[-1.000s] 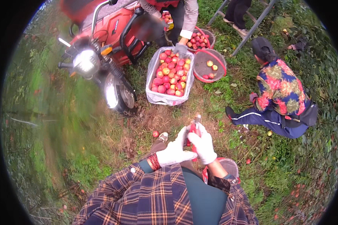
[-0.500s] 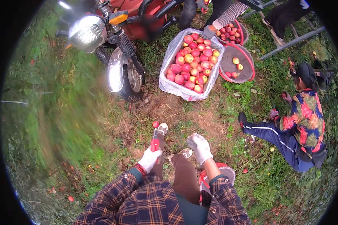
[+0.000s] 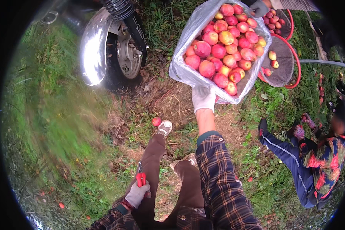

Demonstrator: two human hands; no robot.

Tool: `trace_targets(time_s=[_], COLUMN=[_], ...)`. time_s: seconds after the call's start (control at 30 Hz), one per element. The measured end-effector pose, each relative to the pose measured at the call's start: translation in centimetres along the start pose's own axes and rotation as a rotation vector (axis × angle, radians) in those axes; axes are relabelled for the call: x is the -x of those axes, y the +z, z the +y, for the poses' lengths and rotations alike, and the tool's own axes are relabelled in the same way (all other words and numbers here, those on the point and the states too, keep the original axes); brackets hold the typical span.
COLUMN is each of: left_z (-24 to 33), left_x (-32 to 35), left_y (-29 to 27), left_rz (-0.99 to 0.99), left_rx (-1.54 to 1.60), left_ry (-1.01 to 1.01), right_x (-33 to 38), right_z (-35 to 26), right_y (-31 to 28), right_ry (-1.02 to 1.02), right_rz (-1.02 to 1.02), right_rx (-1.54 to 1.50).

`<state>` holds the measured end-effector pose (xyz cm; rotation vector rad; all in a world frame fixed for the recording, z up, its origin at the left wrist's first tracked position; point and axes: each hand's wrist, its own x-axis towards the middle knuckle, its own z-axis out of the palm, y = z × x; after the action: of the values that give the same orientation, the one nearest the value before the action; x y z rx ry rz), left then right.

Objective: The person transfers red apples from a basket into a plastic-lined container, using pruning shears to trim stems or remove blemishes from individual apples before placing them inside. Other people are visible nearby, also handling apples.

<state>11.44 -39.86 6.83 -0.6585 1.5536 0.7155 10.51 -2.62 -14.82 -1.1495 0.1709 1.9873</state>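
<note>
At the near edge of the clear plastic bag point(image 3: 188, 73), the right hand point(image 3: 203, 97) in a white glove is extended forward, its fingers point(image 3: 201, 90) closed on the bag's lower rim. The bag lines a crate and is filled with red and yellow apples point(image 3: 224, 50). It stands on dry grass and soil, just right of a motorcycle wheel point(image 3: 120, 57) with a chrome fender point(image 3: 92, 48).

Low beside the left thigh, the left hand point(image 3: 137, 194), also gloved, is wrapped around red-handled pruning shears point(image 3: 141, 178). Its fingers are curled tight on the handles, and the blades point upward in the frame.

One loose apple point(image 3: 156, 121) lies on the ground, just beside the toe of the left shoe point(image 3: 165, 127).

Right of the bag, a red-rimmed basket point(image 3: 283, 63) holds a few apples. A second red-rimmed basket point(image 3: 274, 19) behind it is filled with apples. Another person's gloved hand point(image 3: 259, 7) rests at the far rim of the bag.

At the right edge, a second person in a flowered jacket point(image 3: 327, 161) and dark blue trousers sits on the grass.
</note>
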Motion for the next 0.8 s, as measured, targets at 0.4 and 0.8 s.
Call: trace_targets(time_s=[0.4,0.8], left_z=[3.0,0.7], left_x=[0.6,0.1], left_y=[-0.9,-0.9], left_rz=[0.006,-0.073], left_rx=[0.003,0.067], left_ry=[-0.036,0.110], right_x=[-6.1,-5.8], right_z=[0.3,-3.8], right_y=[2.9,-0.4], right_ry=[0.035,-0.011], right_rz=[0.205,0.099], right_rx=[-0.100,-0.060])
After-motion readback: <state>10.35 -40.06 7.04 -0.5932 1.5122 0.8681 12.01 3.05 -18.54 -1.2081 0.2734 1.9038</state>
